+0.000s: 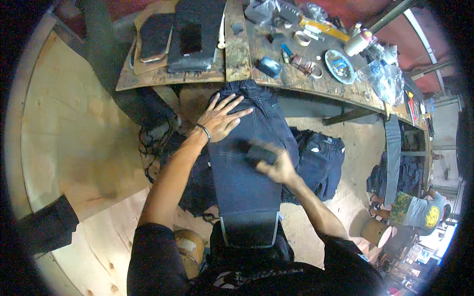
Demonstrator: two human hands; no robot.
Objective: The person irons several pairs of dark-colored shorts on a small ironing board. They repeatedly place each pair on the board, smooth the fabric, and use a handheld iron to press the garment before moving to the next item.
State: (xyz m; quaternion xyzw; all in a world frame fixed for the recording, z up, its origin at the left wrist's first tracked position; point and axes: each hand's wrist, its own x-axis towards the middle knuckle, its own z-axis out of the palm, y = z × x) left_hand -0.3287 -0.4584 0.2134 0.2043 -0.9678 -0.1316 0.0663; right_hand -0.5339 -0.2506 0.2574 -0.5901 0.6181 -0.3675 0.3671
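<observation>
A: What is the left hand (219,120) doing?

B: It lies flat on the dark blue jeans (249,182). The fingers are spread wide, so its grip is open. There is a dark band on the wrist.

A: And the right hand (279,167)?

B: Its grip is closed around a dark block (256,152). The block is blurry, so I cannot tell what kind of thing it is. It touches the jeans near the middle.

A: Where are the jeans?

B: They are pulled over a board (249,232) that sticks out in front of the person. The top of the jeans is up by the edge of the wooden worktop (237,54).

A: What else is there?

B: More dark jeans (321,158) lie in a pile just to the right. On the worktop there is a small blue thing (269,66), a roll of tape (301,38), a round dish (339,66) and a white bottle (357,43). Another person (419,209) sits far off on the right.
</observation>
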